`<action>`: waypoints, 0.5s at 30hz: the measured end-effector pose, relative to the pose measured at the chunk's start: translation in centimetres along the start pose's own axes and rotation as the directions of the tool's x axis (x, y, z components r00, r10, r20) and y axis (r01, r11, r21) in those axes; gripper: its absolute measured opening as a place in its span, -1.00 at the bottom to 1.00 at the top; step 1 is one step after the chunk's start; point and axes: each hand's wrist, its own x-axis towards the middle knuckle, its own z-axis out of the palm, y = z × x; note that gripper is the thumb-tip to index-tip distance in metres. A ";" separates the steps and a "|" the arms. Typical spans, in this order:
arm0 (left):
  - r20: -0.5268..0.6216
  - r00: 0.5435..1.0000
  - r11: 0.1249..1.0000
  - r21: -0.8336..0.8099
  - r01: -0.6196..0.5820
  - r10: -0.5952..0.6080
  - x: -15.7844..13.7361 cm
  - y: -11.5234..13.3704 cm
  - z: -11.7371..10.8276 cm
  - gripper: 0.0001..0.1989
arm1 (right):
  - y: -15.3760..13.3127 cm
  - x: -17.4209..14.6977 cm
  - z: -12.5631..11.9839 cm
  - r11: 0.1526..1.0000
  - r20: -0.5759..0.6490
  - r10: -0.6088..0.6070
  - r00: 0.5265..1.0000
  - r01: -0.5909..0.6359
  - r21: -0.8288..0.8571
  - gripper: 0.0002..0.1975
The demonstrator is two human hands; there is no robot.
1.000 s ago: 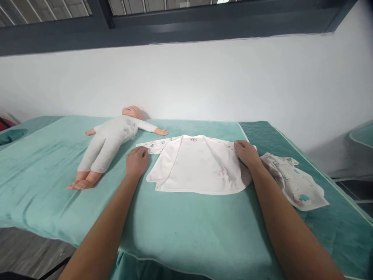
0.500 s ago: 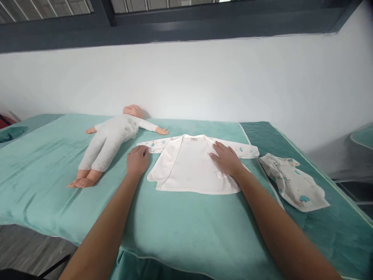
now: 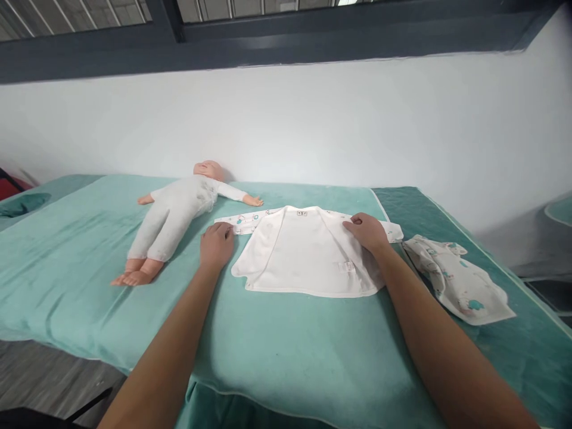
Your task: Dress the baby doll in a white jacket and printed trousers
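Note:
A white baby shirt (image 3: 308,256) lies spread open on the bed, plain inside up, both printed sleeves stretched sideways. A small label shows at its neckline and another tag near its lower right. My left hand (image 3: 217,244) is closed at the cuff of the left sleeve, fingers curled and thumb against them. On the other side, my right hand (image 3: 369,232) pinches the shirt where the right front panel meets the sleeve, covering part of that sleeve. A baby doll (image 3: 176,208) in a white suit lies on its back left of the shirt.
Another printed white garment (image 3: 460,280) lies crumpled at the right on a darker green strip. A light green cover (image 3: 286,339) spreads over the bed. Behind it rises a white wall (image 3: 304,125) under a dark window frame (image 3: 339,36).
My right hand has slid right across the shirt, its flat fingers now bent into a pinch. My left hand stays at the left cuff. The view has shifted slightly.

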 end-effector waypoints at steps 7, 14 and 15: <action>0.006 1.000 1.000 -0.003 0.018 -0.018 0.1 0.0 0.0 -0.73 | 0.2 0.1 -0.6 1.000 -0.211 0.023 0.977 -0.019 0.021 -0.75; 0.021 0.999 0.999 -0.014 0.037 -0.036 0.1 0.2 -0.2 -0.72 | -1.0 -1.8 0.7 0.939 -0.079 -0.341 0.937 0.335 -0.074 -0.52; 0.020 0.999 0.999 -0.018 0.038 -0.038 0.1 0.2 -0.2 -0.73 | -1.2 -2.2 1.1 0.918 -0.016 -0.386 0.922 0.382 -0.109 -0.49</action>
